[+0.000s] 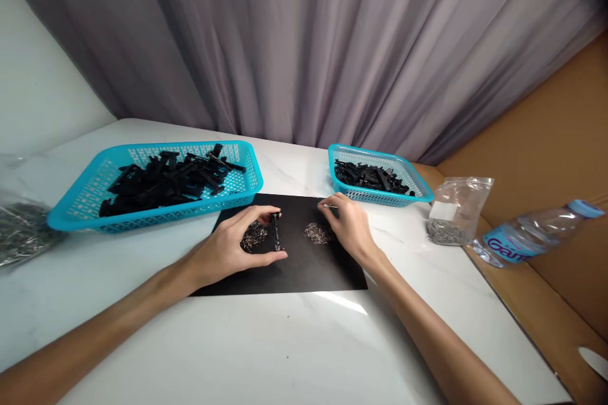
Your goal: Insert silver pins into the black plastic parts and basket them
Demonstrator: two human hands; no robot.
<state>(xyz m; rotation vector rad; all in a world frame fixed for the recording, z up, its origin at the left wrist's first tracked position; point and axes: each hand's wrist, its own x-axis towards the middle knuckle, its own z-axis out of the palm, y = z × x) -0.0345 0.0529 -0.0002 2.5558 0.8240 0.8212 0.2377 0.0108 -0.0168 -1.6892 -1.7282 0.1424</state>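
My left hand (225, 243) grips a narrow black plastic part (276, 232) by its two ends, between thumb and forefinger, over a black mat (294, 275). Partly behind that hand is a pile of small metal pieces (255, 235). Closed in a pinch, my right hand (349, 224) has a thin silvery piece (329, 205) at its fingertips; its exact kind is too small to make out. Just left of this hand lies a second heap of tiny metal pieces (317, 233) on the mat.
A blue basket (251, 168) with black plastic parts stands at left, a smaller blue basket (380, 197) of similar parts at right. Bags of metal pieces lie at far left (26, 234) and right (449, 221). Beside the right bag leans a water bottle (527, 240). A grey curtain (285, 44) hangs behind.
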